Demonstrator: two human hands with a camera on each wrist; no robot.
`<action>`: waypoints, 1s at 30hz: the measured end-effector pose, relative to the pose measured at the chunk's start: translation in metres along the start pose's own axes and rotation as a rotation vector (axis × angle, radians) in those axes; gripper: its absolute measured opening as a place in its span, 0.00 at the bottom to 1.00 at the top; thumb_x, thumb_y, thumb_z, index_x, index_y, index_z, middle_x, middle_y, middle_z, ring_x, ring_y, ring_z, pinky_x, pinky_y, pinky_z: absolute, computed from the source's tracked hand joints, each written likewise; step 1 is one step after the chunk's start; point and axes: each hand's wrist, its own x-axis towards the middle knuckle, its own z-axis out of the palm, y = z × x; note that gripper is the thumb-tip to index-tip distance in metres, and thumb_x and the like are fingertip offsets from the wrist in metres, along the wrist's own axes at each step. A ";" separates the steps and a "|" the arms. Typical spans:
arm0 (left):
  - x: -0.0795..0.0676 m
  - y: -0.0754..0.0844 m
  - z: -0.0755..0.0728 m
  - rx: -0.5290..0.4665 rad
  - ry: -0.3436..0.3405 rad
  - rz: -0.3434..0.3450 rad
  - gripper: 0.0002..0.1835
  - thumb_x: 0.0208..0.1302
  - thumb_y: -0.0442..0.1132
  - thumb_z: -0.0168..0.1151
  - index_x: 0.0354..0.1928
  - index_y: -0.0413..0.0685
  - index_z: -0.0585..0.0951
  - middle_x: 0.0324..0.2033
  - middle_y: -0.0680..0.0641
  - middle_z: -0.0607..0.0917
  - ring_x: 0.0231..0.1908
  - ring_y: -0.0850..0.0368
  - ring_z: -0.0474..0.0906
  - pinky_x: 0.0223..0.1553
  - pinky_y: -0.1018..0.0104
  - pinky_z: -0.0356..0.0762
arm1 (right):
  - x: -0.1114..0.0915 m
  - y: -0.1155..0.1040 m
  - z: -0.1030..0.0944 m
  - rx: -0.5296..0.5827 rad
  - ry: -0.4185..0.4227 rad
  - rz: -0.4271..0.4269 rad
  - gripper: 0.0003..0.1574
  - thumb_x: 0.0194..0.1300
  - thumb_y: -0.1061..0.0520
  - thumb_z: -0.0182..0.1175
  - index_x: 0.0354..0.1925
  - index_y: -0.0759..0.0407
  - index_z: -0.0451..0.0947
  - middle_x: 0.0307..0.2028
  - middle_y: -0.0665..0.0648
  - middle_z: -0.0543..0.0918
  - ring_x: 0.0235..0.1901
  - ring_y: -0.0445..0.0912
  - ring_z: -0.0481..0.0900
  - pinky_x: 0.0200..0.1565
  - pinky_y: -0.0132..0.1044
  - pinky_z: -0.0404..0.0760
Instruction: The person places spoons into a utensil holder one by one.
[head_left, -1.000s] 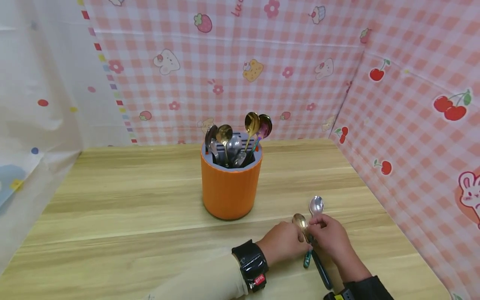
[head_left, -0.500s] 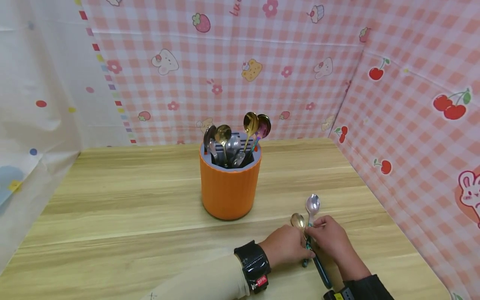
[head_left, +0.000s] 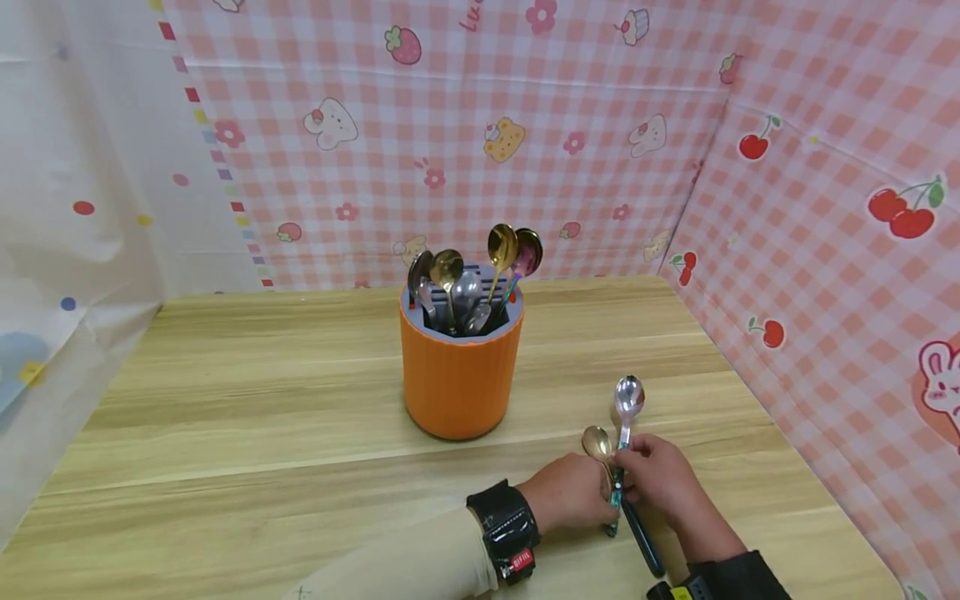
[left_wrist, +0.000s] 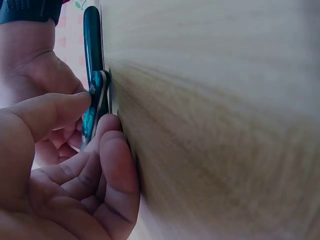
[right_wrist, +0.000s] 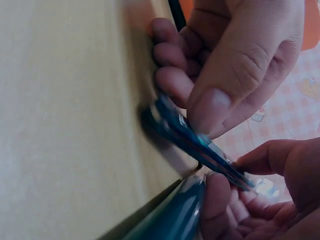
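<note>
A silver spoon [head_left: 628, 400] with a patterned teal handle points away from me at the right of the table. My right hand [head_left: 660, 477] pinches it near the top of its handle. Lower on the same handle, my left hand [head_left: 572, 497] holds it between thumb and curled fingers; the left wrist view shows that thumb against the teal handle [left_wrist: 89, 120]. Under and across it lies a gold spoon [head_left: 597, 442], which appears to run into the dark glossy handle [head_left: 643, 537] toward me. The crossing is partly hidden by the fingers.
An orange cutlery holder [head_left: 459, 383] with a grey slotted top stands behind and left of the hands. Several spoons [head_left: 502, 247] stick up from it, bowls upward. Pink checked cloth [head_left: 450, 125] walls the back and right of the wooden table [head_left: 262, 417].
The silver spoon has slid a little away from me, and its bowl sits farther out beyond the right hand. Both hands stay nearly in place; the gold spoon and the holder have not moved noticeably.
</note>
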 end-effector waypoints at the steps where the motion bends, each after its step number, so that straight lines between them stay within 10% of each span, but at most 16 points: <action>1: 0.000 0.000 0.000 -0.009 -0.004 -0.004 0.24 0.53 0.44 0.70 0.08 0.55 0.67 0.06 0.61 0.62 0.10 0.67 0.61 0.12 0.74 0.56 | 0.000 -0.001 0.000 0.019 -0.003 -0.010 0.17 0.67 0.59 0.56 0.48 0.71 0.73 0.32 0.61 0.79 0.26 0.47 0.77 0.27 0.39 0.83; 30: -0.011 -0.004 -0.033 -0.146 -0.021 -0.134 0.16 0.62 0.45 0.68 0.19 0.52 0.77 0.11 0.57 0.73 0.14 0.62 0.68 0.15 0.72 0.61 | -0.004 -0.049 -0.015 0.239 0.066 -0.131 0.30 0.73 0.44 0.55 0.58 0.67 0.71 0.48 0.65 0.78 0.40 0.48 0.81 0.38 0.35 0.85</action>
